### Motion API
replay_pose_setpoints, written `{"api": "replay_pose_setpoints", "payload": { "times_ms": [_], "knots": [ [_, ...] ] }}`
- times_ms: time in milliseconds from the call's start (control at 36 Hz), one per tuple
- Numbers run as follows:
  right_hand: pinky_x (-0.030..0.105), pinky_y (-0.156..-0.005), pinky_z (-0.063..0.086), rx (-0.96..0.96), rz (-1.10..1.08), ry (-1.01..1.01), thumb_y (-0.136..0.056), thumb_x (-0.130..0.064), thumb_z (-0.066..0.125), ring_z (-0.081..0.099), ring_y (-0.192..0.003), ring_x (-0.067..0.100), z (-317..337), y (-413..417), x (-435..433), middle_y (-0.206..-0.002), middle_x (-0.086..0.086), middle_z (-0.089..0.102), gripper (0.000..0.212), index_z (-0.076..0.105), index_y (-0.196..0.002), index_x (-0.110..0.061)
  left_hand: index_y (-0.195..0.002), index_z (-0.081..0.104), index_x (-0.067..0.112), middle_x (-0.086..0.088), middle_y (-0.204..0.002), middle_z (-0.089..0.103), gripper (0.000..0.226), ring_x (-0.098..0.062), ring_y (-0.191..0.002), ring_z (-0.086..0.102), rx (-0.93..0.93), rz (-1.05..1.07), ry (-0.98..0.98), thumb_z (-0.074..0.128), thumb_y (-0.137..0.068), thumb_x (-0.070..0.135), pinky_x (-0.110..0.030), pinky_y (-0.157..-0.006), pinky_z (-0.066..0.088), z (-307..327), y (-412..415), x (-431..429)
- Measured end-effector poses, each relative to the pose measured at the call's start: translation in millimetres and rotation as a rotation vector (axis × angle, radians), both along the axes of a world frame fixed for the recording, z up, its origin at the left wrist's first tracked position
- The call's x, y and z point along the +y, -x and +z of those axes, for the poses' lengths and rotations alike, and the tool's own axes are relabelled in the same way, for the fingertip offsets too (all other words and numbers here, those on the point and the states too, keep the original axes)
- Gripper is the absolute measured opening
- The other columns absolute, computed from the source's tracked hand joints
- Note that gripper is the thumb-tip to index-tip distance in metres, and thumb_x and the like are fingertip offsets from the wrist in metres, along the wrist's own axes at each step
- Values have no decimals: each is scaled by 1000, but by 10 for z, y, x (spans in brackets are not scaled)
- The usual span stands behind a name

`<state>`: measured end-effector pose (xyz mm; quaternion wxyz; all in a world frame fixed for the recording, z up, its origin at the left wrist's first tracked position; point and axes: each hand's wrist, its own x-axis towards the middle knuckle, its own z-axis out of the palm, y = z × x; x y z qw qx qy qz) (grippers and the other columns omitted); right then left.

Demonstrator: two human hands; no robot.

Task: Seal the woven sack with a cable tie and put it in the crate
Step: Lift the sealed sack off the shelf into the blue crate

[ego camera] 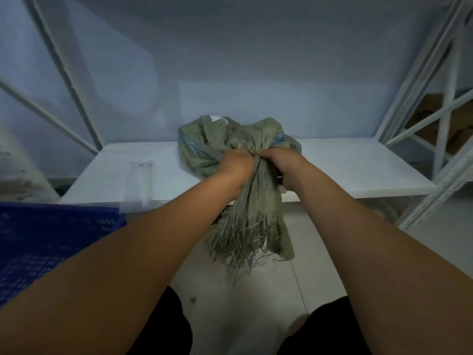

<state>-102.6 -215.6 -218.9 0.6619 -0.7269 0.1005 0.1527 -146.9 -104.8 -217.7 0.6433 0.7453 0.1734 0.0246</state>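
Observation:
A grey-green woven sack (204, 149) lies on the white shelf board (345, 165), its bunched neck pulled toward me over the front edge. The frayed open end (245, 237) hangs below the board. My left hand (236, 163) and my right hand (282, 162) both grip the gathered neck, side by side, fingers closed around the cloth. Blue plastic-wrapped contents show through gaps in the sack. A blue perforated crate (46, 239) stands at the lower left. No cable tie is clearly visible; a pale clear packet (139, 180) lies on the board to the left.
White metal rack posts and diagonal braces (419, 103) frame the shelf on both sides. A cardboard box (435, 124) sits behind the right braces. Light floor tiles (256, 303) lie below, with my dark-clothed legs at the bottom edge.

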Motion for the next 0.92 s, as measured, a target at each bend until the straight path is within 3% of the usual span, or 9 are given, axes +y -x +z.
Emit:
{"api": "replay_pose_setpoints", "payload": {
  "times_ms": [111,278,361,472,556,611,722,833,917],
  "knots": [
    [28,-56,46,-19,2,-4,-90,-21,72,62,-77,19,53,343,80,-94,6,67,27,64,-112,-9,-79,66,17,-7,-92,69,24,-29,-97,66,-94,65,-47,50,-92,5,-45,-91,56,-42,409,119],
    [19,-37,47,-79,3,-42,-90,-15,69,67,-55,17,246,656,148,-85,9,71,24,68,-112,-4,-76,69,20,-7,-88,72,23,-28,-91,70,-216,2,-61,62,-88,2,-47,-87,58,59,616,368],
    [22,-40,50,-97,1,-61,-88,-11,67,69,-48,17,394,712,170,-83,11,72,21,69,-107,-4,-77,68,21,-6,-87,72,20,-28,-89,71,-250,-76,-175,67,-85,3,-45,-83,60,191,549,463],
    [34,-64,59,-147,-42,-50,-76,-14,68,74,-83,30,556,641,208,-102,17,76,36,71,-111,-4,-107,65,18,0,-103,66,31,-21,-101,65,-450,-136,-617,65,-81,0,-25,-85,50,144,425,574],
    [42,-76,62,-206,-41,-18,-79,-10,67,74,-88,33,614,638,266,-102,19,75,32,69,-110,-3,-137,46,23,-11,-132,48,59,-29,-114,57,-543,-132,-742,70,-83,20,-39,-96,50,-41,338,615],
    [40,-74,63,-258,-15,-8,-83,-5,67,74,-84,31,617,649,344,-97,17,75,23,69,-105,-4,-150,27,27,-15,-148,29,77,-33,-130,45,-559,-151,-780,68,-84,29,-47,-104,45,-116,244,644],
    [30,-65,62,-334,30,-47,-83,0,70,74,-74,22,560,631,557,-87,9,76,14,71,-94,-9,-152,20,35,-7,-157,16,77,-35,-139,34,-638,-124,-797,59,-85,41,-51,-109,39,-152,65,785],
    [39,-85,61,-353,83,-68,-82,4,68,74,-91,28,472,548,670,-99,13,76,22,74,-101,-3,-151,24,37,-4,-154,29,66,-32,-136,37,-694,-155,-828,51,-90,42,-54,-109,37,-316,-13,928],
    [36,-90,58,-302,108,-135,-88,8,58,72,-94,25,435,520,652,-102,13,74,26,70,-110,1,-151,29,32,-2,-155,33,63,-29,-142,30,-734,-140,-951,56,-95,39,-53,-114,28,-353,-36,976]
  ]
}}
